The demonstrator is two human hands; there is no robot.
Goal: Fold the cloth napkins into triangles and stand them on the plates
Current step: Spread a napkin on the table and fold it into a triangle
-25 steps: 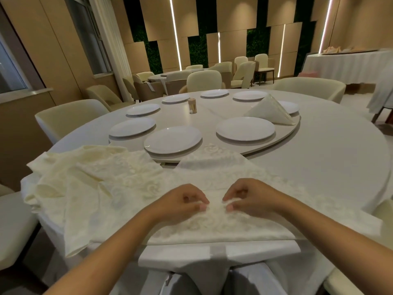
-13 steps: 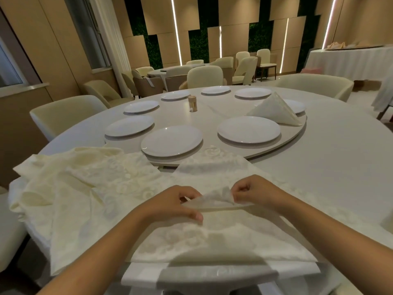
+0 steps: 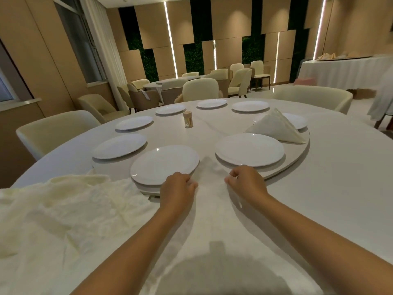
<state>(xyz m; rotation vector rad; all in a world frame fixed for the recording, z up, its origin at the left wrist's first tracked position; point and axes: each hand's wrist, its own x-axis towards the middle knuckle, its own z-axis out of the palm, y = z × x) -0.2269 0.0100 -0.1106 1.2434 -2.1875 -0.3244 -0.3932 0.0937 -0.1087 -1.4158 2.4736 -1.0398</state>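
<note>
Now both hands reach out over the near part of the round white table [image 3: 340, 177], each holding a side of one cloth napkin [image 3: 210, 201]. The left hand [image 3: 177, 186] has its fingers curled onto the napkin's left edge, just beside the rim of the nearest plate [image 3: 164, 163]. The right hand [image 3: 246, 180] pinches the napkin's right edge with curled fingers, close to the near rim of the second plate [image 3: 249, 149]. Between the hands the napkin narrows toward a point at the far end, which lies in the gap between those two plates; toward the person it spreads wide across the table. The picture is blurred there, so the folds cannot be made out.

To the left, a loose heap of other cream napkins [image 3: 63, 209] lies on the near left of the table. The plates sit on a raised turntable [image 3: 297, 158] in the table's middle; more plates ring its far side. On the far right of it a folded napkin [image 3: 276, 127] stands as a triangle on a plate [image 3: 296, 121]. A small holder [image 3: 188, 119] stands near the middle. Cream chairs [image 3: 53, 130] surround the table.
</note>
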